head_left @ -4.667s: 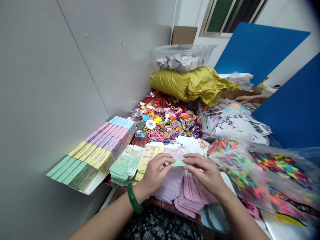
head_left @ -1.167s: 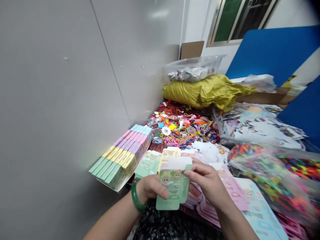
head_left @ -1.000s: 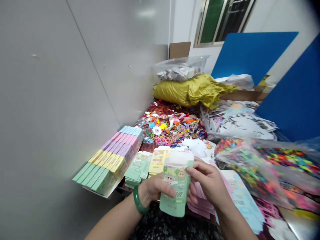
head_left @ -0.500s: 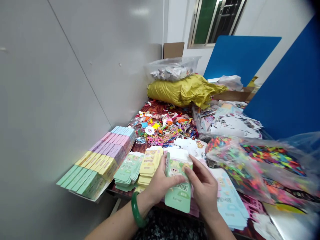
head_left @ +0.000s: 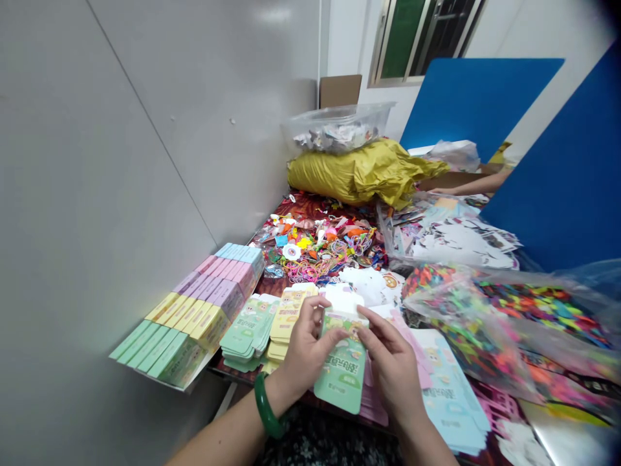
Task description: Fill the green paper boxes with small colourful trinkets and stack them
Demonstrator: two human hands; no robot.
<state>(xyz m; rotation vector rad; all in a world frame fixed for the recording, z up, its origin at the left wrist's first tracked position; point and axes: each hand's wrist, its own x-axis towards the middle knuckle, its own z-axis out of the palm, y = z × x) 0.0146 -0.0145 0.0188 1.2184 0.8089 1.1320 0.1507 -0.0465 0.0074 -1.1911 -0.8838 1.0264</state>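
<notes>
Gripping a mint-green printed cardboard box point(head_left: 342, 372) between them, the left hand point(head_left: 305, 346) and right hand point(head_left: 391, 369) pinch it near its top, which stands above their fingers while its lower end hangs below. A jade bangle point(head_left: 266, 406) circles the left wrist. Stacks of flat mint-green cards point(head_left: 245, 340) and yellow cards point(head_left: 286, 327) lie just left of the left hand, pale pink cards point(head_left: 376, 408) sit beneath the right hand, and pale blue cards point(head_left: 451, 404) lie beside it.

Pale grey panelled wall point(head_left: 145, 142), green-tinted barred window point(head_left: 422, 42), blue boards point(head_left: 478, 97)
</notes>
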